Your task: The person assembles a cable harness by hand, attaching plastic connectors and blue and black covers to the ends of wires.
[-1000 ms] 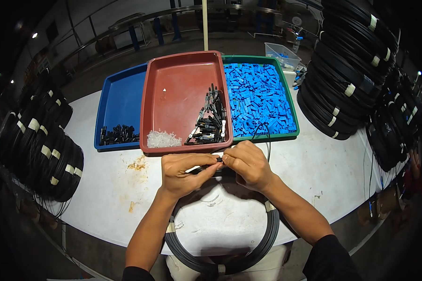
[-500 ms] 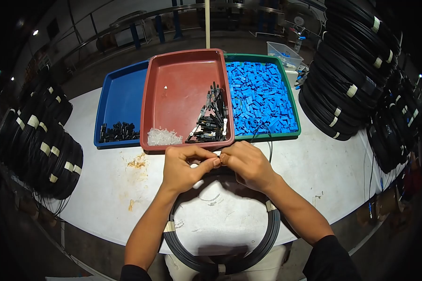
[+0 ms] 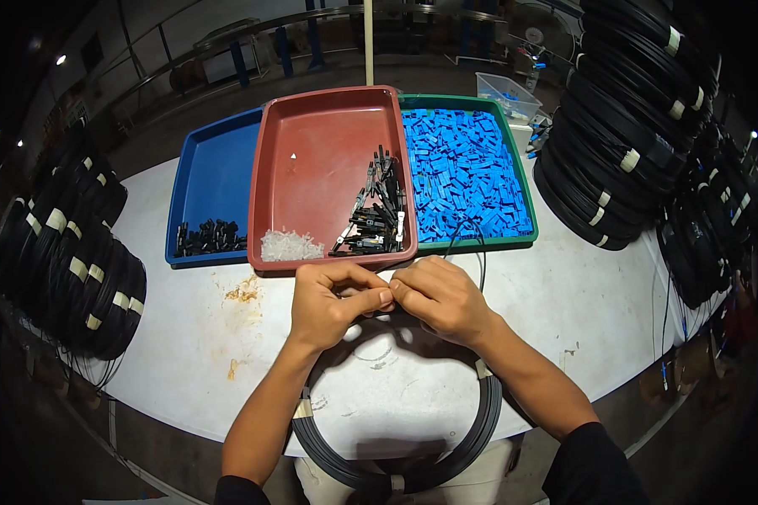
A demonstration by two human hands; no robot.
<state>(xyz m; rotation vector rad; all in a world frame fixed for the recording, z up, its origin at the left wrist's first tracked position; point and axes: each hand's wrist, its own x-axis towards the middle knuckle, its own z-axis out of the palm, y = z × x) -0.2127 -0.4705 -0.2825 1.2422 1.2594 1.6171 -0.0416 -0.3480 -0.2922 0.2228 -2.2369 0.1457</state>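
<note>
A coil of black cable (image 3: 490, 412), bound with pale tape, lies at the front of the white table and reaches over its near edge. Above the coil's far side, my left hand (image 3: 333, 305) and my right hand (image 3: 440, 296) meet fingertip to fingertip. Both are closed in a pinch, and whatever sits between the fingertips is too small and covered to make out. A thin black cable end (image 3: 483, 261) loops up behind my right hand, toward the green tray (image 3: 526, 240).
The red tray (image 3: 328, 93) holds clear small pieces (image 3: 290, 247) and black connectors (image 3: 375, 227). Blue clips (image 3: 463, 172) fill the green tray. A blue tray (image 3: 215, 130) has black parts (image 3: 209, 238). Cable coils stand stacked at left (image 3: 84, 269) and right (image 3: 623, 135).
The view has shifted very slightly. My fingertips have moved a little closer together, and both hands keep their pinch in the same place.
</note>
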